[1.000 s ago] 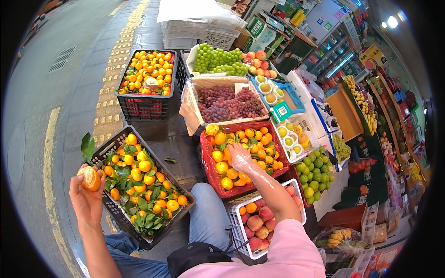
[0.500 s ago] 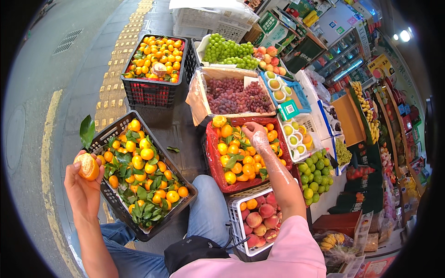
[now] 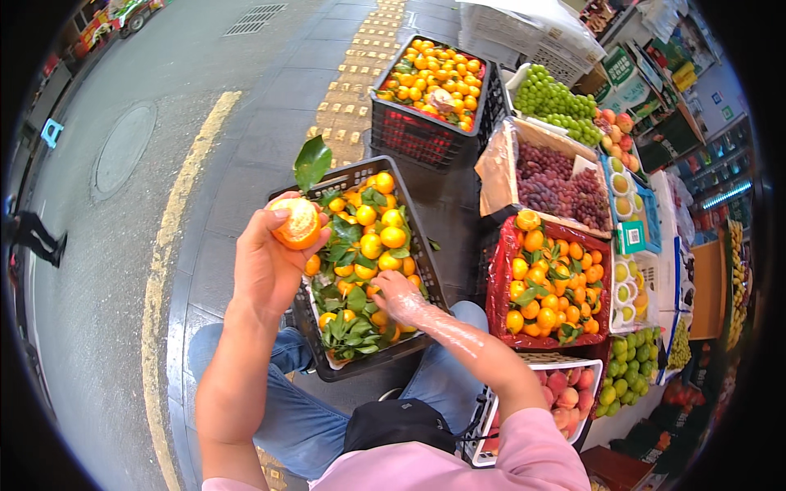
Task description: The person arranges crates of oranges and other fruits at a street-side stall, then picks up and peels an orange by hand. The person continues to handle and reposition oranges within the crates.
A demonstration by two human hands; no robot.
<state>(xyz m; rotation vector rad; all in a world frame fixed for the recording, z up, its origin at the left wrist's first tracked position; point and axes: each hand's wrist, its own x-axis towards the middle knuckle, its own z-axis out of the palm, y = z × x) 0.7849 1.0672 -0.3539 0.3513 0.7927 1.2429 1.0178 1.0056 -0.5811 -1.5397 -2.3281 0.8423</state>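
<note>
My left hand is closed around a tangerine whose peeled or cut pale side faces up. A green leaf stands up just behind that fruit. Below and to the right, a black plastic crate holds many leafy tangerines. Over its right part reaches my right hand, with what looks like clear plastic film around the wrist and forearm. Its fingers bend down at the fruit, and their tips are hidden, so any hold there cannot be made out.
To the right is a red-lined crate of tangerines, with a white basket of peaches in front. Beyond lie red grapes, green grapes and limes. Another black crate of tangerines stands behind. A road lies left.
My right hand has left the red-lined crate and come left to the black crate. My left hand still holds the tangerine, now nearer that crate's middle. The view has turned left.
</note>
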